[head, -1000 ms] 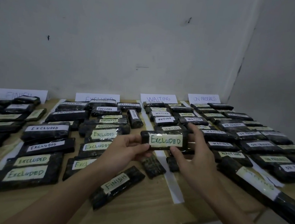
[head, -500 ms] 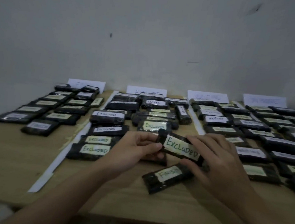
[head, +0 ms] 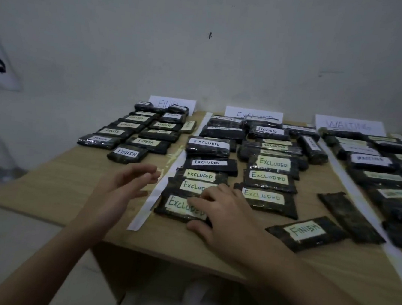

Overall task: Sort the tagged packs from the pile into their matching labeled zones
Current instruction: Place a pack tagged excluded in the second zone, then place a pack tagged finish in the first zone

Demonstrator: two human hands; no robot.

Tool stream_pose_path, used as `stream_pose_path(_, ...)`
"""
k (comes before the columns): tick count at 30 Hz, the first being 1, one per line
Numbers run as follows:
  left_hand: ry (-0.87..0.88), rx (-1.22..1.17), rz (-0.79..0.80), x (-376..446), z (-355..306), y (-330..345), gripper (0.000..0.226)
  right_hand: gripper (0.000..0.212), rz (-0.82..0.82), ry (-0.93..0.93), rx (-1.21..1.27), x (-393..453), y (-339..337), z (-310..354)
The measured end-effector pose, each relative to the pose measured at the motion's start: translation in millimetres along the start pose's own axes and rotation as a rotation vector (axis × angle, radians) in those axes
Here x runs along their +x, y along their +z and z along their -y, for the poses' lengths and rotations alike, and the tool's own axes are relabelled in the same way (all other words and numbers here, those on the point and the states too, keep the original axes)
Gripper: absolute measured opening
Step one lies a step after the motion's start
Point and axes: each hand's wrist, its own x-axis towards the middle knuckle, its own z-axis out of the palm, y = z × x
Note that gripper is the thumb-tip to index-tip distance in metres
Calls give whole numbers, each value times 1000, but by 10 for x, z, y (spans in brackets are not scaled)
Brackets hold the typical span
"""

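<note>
The right hand presses an EXCLUDED pack flat at the near end of the EXCLUDED zone, left hand loose and empty; it should sit square, clear of the strip.

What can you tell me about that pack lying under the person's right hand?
The pack is a flat, dark, glossy plastic-wrapped packet with a pale yellowish tag reading EXCLUDED in green marker. It lies flat on the wooden table, nearest the front edge in the EXCLUDED zone, just right of the white strip and overlapping the EXCLUDED pack behind it. The right hand rests on its right end, fingers over the tag, thumb at its near edge. The left hand is off it.
</note>
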Motion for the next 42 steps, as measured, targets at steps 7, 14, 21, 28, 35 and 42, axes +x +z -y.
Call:
stream_pose_path(7, 76, -47, 65, -7, 5, 178, 23, 55, -34, 49, 2, -102, -89, -78)
stream_pose_path(14, 219, -38, 250, -58, -103, 672, 22, 32, -15, 198, 93, -634, -588, -647)
stream_pose_path(21, 311, 73, 419, -38, -232, 1130, 22, 53, 320, 367, 56, -1020, -898, -925)
stream_pose_path(28, 308, 127, 478, -38, -266, 1417, 23, 54, -19, 306, 70, -1140, -842, -1061)
stream_pose_path(35, 131, -72, 435, -20, -339, 1472, 25, 60, -374, 188, 44, -1120, -744, -1048)
stream_pose_path(42, 56, -150, 150, 140, -247, 977, 18, 54, -324, 123, -63, -484, -558, -721)
